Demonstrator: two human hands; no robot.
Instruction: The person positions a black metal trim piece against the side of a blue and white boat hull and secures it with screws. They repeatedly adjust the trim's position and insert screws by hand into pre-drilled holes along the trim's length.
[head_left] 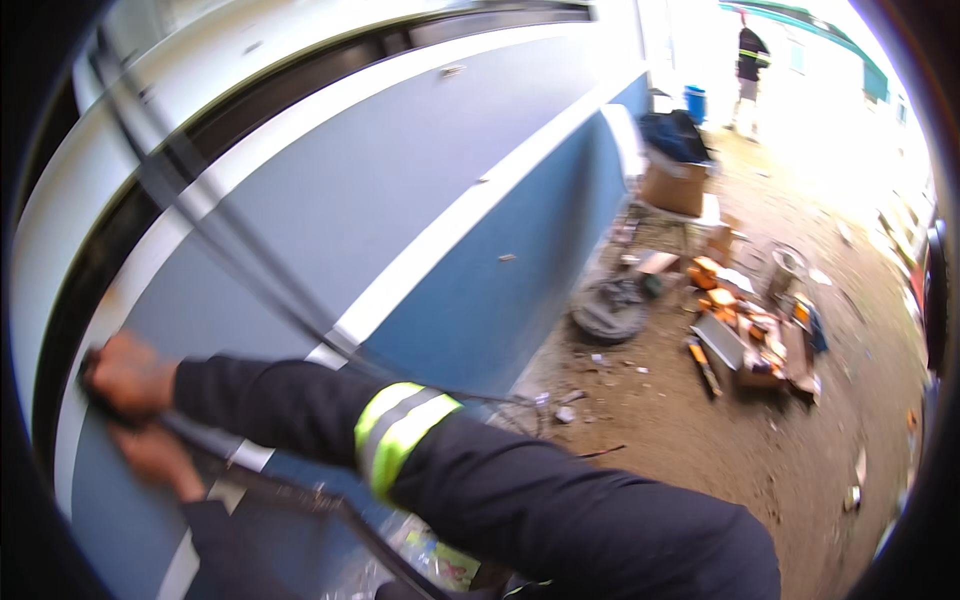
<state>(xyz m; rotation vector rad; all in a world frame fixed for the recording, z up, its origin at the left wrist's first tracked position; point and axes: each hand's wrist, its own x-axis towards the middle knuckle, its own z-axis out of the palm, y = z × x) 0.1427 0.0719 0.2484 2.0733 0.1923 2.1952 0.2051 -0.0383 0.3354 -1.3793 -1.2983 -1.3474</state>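
My right arm, in a dark sleeve with a yellow and silver band, reaches across to the wall (290,200) at the far left. At its end my right hand (130,378) is closed round a dark object (92,385), too blurred to name, close to the wall's dark-edged opening. Just below it is my left hand (158,458), smeared by motion; its fingers cannot be made out. Beside the left hand a dark bar (300,492) runs down toward the lower edge. Two dark cables (215,235), also blurred, slant down from the upper left behind my right forearm.
On the dirt ground to the right lies an open cardboard box (760,372) with orange and black tools around it. Nearer the wall are a dark round bundle (610,308) and a stand with a carton (672,188). Another person (750,65) stands far off beyond a blue drum (695,103).
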